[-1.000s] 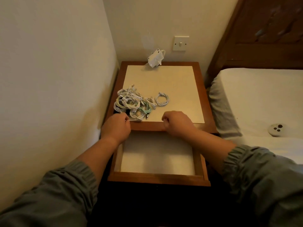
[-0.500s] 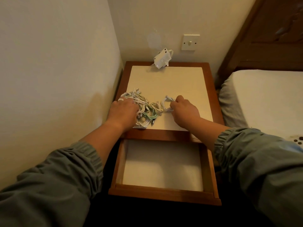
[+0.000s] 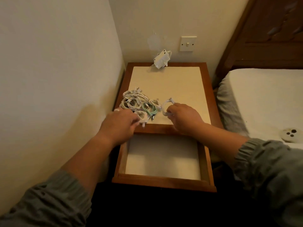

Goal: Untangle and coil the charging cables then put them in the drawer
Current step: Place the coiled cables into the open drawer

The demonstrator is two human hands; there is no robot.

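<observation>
The bed [image 3: 262, 99] takes up the right of the scene. Just left of it stands the wooden bedside table [image 3: 165, 79], pushed into the corner of the walls. Its drawer [image 3: 164, 181] is pulled out toward the near side, with its pale floor showing.

Both arms reach in from the near side over the open drawer. The left hand [image 3: 119, 123] lies at the near left edge of the table top. Its fingertips are on a white coil [image 3: 143, 118] at the near edge of the pile, but blur hides whether they grip it or only touch it. The right hand [image 3: 183, 117] is curled round a small white coil [image 3: 166, 106], pinching its near side. This one lies just right of the pile and apart from it.

The pile of charging cables [image 3: 134, 100] sits on the near left part of the top. It is several white loops lying over one another, with a mint-green cable [image 3: 150, 110] on its near right. All of them look already wound.

A white plug adapter [image 3: 161, 61] leans at the far edge, below a light switch [image 3: 188, 43].

Coiling seems done and stowing is only beginning, since every cable I can see is on the top. The next move probably means lifting the right-hand coil clear without letting its loops spring open, then bringing it near and down into the drawer. The left-hand coil touches its neighbours, so it may drag them along
</observation>
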